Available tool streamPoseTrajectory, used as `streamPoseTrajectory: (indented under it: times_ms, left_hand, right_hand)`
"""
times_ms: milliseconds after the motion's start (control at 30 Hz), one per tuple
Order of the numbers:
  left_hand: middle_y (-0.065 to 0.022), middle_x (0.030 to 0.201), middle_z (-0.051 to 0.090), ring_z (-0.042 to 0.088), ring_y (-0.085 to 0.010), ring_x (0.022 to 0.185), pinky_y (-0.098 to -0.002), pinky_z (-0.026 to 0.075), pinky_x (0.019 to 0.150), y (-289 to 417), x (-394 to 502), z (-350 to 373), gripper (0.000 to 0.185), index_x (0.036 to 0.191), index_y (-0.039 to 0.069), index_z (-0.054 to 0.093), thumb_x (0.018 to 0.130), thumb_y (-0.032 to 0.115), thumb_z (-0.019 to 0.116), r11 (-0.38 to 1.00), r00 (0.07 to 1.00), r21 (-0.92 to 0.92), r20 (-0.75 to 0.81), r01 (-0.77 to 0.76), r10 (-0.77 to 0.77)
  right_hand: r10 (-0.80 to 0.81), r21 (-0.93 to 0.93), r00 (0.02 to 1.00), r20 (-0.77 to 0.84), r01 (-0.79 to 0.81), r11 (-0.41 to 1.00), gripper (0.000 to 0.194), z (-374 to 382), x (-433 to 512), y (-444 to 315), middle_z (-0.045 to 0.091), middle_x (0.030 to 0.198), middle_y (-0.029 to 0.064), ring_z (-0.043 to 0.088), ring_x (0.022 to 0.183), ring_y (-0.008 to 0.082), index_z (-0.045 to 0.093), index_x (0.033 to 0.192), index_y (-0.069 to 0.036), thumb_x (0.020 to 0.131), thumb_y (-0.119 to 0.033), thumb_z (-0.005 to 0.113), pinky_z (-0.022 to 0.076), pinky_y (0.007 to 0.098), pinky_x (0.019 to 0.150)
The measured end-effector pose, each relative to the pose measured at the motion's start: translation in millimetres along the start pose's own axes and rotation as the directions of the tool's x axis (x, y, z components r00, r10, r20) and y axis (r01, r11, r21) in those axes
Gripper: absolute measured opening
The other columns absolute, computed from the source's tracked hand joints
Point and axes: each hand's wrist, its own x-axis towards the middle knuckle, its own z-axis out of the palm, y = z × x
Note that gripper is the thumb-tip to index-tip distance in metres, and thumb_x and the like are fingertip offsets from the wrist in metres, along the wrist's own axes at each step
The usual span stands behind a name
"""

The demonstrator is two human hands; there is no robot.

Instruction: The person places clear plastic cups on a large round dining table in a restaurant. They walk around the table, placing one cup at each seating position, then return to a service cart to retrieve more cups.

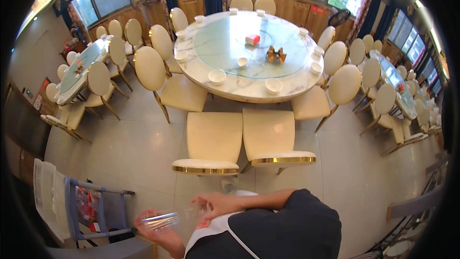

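Observation:
Low in the view, my left hand (158, 228) holds clear glassy cups or tumblers (160, 221), lying sideways across the palm; how many cannot be told. My right hand (215, 203) is to the right, in front of the white apron (212, 228), its fingers curled. Something faint and transparent is near its fingertips, too blurred to tell whether it is held. Ahead stands a round marble table (240, 88) with a glass turntable (222, 61), white bowls (217, 77), a red and white box (252, 40) and a brown bow-shaped holder (276, 55).
Two cream chairs (214, 133) stand between me and the table, with more chairs around it. At lower left is a grey-blue trolley (73, 208) with translucent plastic tubs (50, 198) and red-printed bags. Other set tables stand left (84, 68) and right (397, 82).

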Motion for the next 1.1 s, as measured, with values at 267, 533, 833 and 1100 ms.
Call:
streamPoseTrajectory:
  times_ms: [267, 533, 833, 1100]
  left_hand:
    - [-0.0090, 0.121, 0.049, 0.050, -0.0229, 0.110, -0.0387, 0.043, 0.094, -75, 55, 63, 0.069, 0.125, 0.012, 0.039, 0.077, 0.052, 0.068, 0.989, 0.981, 0.029, 0.121, 0.146, -0.148]
    - [-0.0099, 0.123, 0.049, 0.051, -0.0244, 0.108, -0.0400, 0.043, 0.094, -110, 85, 130, 0.066, 0.124, 0.013, 0.037, 0.078, 0.047, 0.069, 0.966, 0.967, 0.129, 0.095, 0.222, -0.235]
    - [-0.0238, 0.117, 0.056, 0.057, -0.0320, 0.104, -0.0442, 0.048, 0.090, -112, 111, 147, 0.068, 0.129, -0.001, 0.036, 0.086, 0.046, 0.062, 0.905, 0.987, 0.420, 0.113, 0.058, -0.116]
    - [-0.0237, 0.120, 0.054, 0.057, -0.0329, 0.104, -0.0460, 0.049, 0.090, -131, 130, 137, 0.054, 0.124, 0.000, 0.040, 0.093, 0.044, 0.047, 0.849, 0.976, 0.522, 0.213, -0.083, -0.035]
  right_hand:
    - [-0.097, 0.082, 0.739, -0.667, 0.203, 0.976, 0.067, -187, 25, 76, 0.052, 0.113, 0.0063, 0.053, 0.107, 0.0169, 0.043, 0.127, -0.006, 0.071, -0.014, 0.081, 0.0450, 0.0340, 0.092]
    - [0.003, -0.008, 0.079, -0.997, -0.139, 0.990, 0.074, -389, 41, 208, 0.060, 0.119, 0.0100, 0.057, 0.109, 0.0217, 0.043, 0.128, -0.008, 0.067, -0.017, 0.083, 0.0452, 0.0320, 0.092]
    - [-0.091, 0.055, -0.324, -0.942, -0.414, 0.909, 0.074, -501, 74, 284, 0.057, 0.124, 0.0172, 0.055, 0.114, 0.0300, 0.045, 0.127, -0.004, 0.064, -0.018, 0.083, 0.0444, 0.0380, 0.094]
    - [-0.107, 0.043, -0.360, -0.927, -0.386, 0.922, 0.078, -543, 96, 305, 0.053, 0.127, 0.0190, 0.051, 0.118, 0.0343, 0.042, 0.130, -0.001, 0.065, -0.020, 0.081, 0.0413, 0.0406, 0.098]
